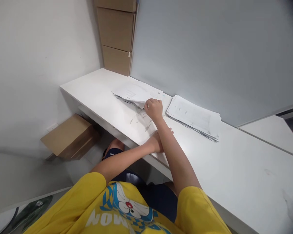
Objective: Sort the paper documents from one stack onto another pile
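Observation:
My right hand (153, 109) is closed, its fingers bent round the near right edge of a sheet of paper (138, 101) whose edge is lifted. That sheet belongs to a loose pile of printed papers (136, 89) on the white table. Below it lies another sheet with small dark drawings (143, 121), partly covered by my hands. My left hand (157, 142) rests low by this sheet's right side, crossing under my right forearm. Its fingertips poke out past the forearm, stretched and apart; the rest is hidden.
A thicker stack of printed papers (194, 117) lies to the right, against the grey partition (210, 58). Cardboard boxes (117, 32) stand piled at the table's far left end. Another cardboard box (68, 136) is below the white table (246, 169), by the left wall.

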Motion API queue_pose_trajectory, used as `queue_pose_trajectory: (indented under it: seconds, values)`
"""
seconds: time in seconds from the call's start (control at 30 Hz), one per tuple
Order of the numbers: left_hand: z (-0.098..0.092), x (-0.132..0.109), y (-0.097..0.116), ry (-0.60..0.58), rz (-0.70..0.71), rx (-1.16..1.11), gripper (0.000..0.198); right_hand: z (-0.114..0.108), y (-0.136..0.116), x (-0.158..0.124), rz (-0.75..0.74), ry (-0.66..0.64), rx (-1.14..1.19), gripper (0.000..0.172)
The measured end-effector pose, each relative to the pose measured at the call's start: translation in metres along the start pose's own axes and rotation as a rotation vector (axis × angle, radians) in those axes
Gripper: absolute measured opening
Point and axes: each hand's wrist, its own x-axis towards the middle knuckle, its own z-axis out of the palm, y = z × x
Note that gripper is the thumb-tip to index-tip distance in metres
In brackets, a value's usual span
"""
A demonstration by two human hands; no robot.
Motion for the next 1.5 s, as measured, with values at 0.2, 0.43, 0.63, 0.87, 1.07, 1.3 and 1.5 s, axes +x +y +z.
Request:
queue_pose_trajectory:
  seconds: [0.2,0.43,0.63,0.87,1.07,1.3,1.5]
  values:
    - [-0.003,-0.002,0.009,0.009,-0.064,0.006,0.069,-0.031,-0.008,-0.064,0.11,0.034,0.09,0.044]
    - [-0.025,-0.009,0.016,0.095,0.067,-0.084,0.059,-0.062,-0.035,-0.158,0.34,0.224,0.261,0.042]
    - [-0.001,-0.112,0.041,0.105,0.032,-0.537,0.035,-0.072,-0.067,-0.262,0.4,0.585,0.528,0.034]
    - [-0.014,-0.216,0.008,0.606,-0.86,-1.759,0.052,-0.081,-0.067,-0.355,0.592,0.496,0.693,0.03]
    - [-0.069,-0.212,-0.056,0.545,-0.857,-1.705,0.062,-0.086,-0.045,-0.367,0.698,0.433,0.864,0.028]
    - [-0.072,-0.196,-0.062,0.209,-0.817,-1.355,0.058,-0.079,-0.045,-0.366,0.901,0.504,0.94,0.034]
    - [-0.066,-0.191,-0.059,0.075,-0.814,-1.246,0.061,-0.083,-0.042,-0.383,1.188,0.373,1.111,0.07]
